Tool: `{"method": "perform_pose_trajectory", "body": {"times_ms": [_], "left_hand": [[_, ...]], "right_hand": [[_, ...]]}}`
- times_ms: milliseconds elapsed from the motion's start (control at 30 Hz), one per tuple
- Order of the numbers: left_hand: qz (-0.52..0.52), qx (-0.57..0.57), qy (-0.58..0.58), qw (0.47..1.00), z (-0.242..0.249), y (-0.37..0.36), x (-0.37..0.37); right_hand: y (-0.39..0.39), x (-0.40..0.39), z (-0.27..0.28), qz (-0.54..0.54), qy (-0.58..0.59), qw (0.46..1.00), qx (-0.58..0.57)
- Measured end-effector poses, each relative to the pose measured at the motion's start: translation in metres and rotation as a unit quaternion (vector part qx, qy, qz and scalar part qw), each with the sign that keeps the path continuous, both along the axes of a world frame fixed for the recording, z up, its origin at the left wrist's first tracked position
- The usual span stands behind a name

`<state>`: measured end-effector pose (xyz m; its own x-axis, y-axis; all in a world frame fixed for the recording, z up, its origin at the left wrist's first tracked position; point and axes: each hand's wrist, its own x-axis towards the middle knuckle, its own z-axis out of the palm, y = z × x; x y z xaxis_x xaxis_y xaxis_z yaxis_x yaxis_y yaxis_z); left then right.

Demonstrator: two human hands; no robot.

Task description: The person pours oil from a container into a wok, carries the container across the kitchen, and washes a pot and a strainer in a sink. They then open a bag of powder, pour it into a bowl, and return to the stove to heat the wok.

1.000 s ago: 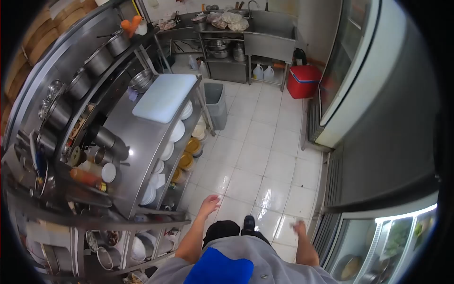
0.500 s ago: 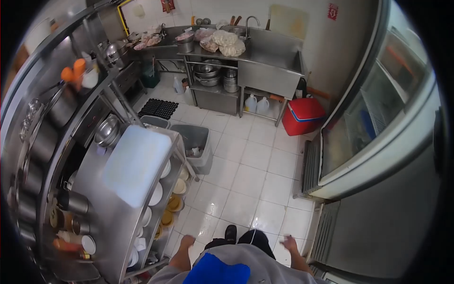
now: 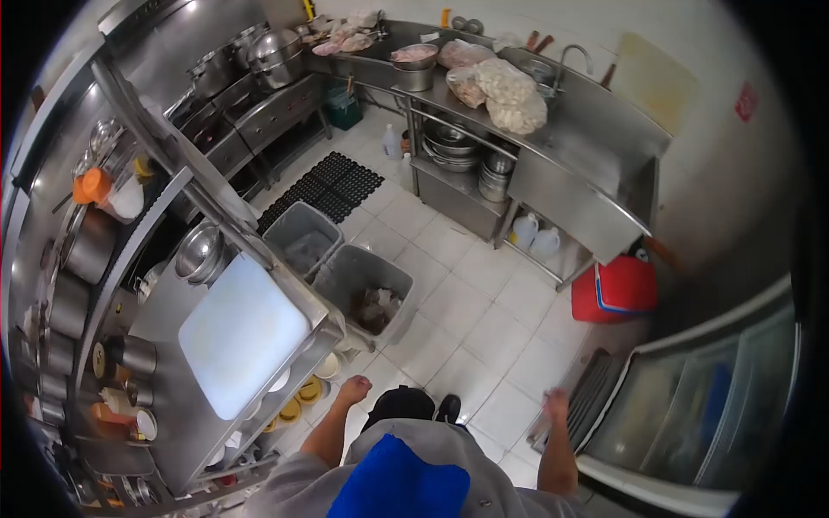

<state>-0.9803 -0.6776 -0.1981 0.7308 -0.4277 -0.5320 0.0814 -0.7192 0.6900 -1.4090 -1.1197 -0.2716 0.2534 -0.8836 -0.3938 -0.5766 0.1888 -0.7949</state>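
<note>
I look down on a kitchen aisle while walking. My left hand [image 3: 353, 390] hangs low at my side, fingers curled, holding nothing, close to the corner of the steel prep counter [image 3: 173, 328]. My right hand [image 3: 557, 404] swings near the base grille of a glass-door fridge [image 3: 691, 414]; it is blurred and shows nothing in it. A white cutting board [image 3: 242, 337] lies on the counter left of my left hand. My dark shoes [image 3: 447, 407] stand on the white tiled floor.
Two grey bins [image 3: 363, 289] stand just ahead by the counter's end, one with scraps. Behind them lie a black floor mat [image 3: 324, 190], a stove line with pots [image 3: 259, 56], a steel sink table [image 3: 553, 129] with bagged food, and a red cooler [image 3: 617, 289].
I have moved forward along the aisle and the view has turned left. The bins and sink table are nearer. My left hand swung forward; the right stays by the fridge.
</note>
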Motion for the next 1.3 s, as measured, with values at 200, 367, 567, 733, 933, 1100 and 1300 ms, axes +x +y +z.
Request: {"method": "perform_pose_trajectory", "body": {"times_ms": [200,367,567,733,933,1100,1300], "left_hand": [[-0.265,0.022,-0.041,0.963,-0.08,-0.033,0.034],[-0.298,0.167,0.063,0.938,-0.049,-0.122,0.11],[0.041,0.057,-0.012,0.997,-0.013,-0.245,0.243],[0.113,0.037,-0.05,0.992,0.03,-0.289,0.305],[0.211,0.128,0.018,0.969,0.02,-0.272,0.314],[0.267,0.118,0.127,0.948,-0.028,-0.267,0.334],[0.378,-0.039,0.044,0.924,-0.045,-0.347,0.511]], "right_hand": [[-0.155,0.258,0.191,0.128,-0.19,0.964,-0.135],[-0.191,0.312,0.161,0.185,-0.259,0.938,-0.137],[-0.183,0.371,0.167,0.161,-0.127,0.978,0.039],[-0.222,0.501,0.161,0.211,-0.087,0.964,0.139],[-0.261,0.769,0.179,0.516,-0.179,0.837,0.01],[-0.257,0.963,0.266,0.572,-0.274,0.772,-0.034],[-0.261,1.073,0.266,0.488,-0.229,0.836,0.099]]}}
